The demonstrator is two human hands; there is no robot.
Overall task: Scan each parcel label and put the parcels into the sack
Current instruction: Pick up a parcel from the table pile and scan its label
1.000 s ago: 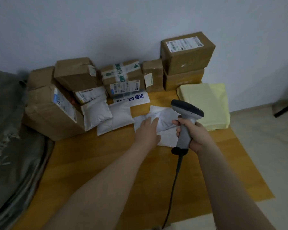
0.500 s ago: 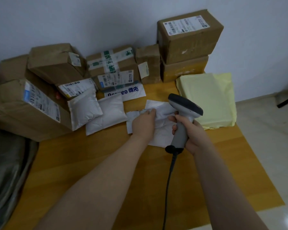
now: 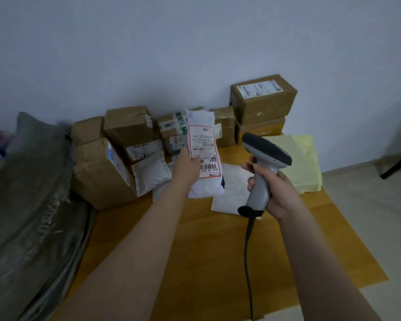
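Note:
My left hand (image 3: 187,166) grips a white soft parcel (image 3: 204,144) by its left edge and holds it upright above the table, its red-bordered label with barcodes facing me. My right hand (image 3: 272,185) is closed around the handle of a grey barcode scanner (image 3: 264,158), whose dark head sits just right of the parcel and points toward it. The scanner's cable hangs down to the table's front. A grey-green sack (image 3: 30,205) lies at the left of the table.
Another white mailer (image 3: 232,191) lies flat on the wooden table (image 3: 195,251) under the scanner. Several brown cardboard boxes (image 3: 263,98) and white bags (image 3: 149,172) line the wall at the back. A yellow mailer (image 3: 303,163) lies at the right edge.
My left hand has lifted the white parcel off the table and turned its label up to face me. My right hand raised the scanner beside it. The view tilted upward.

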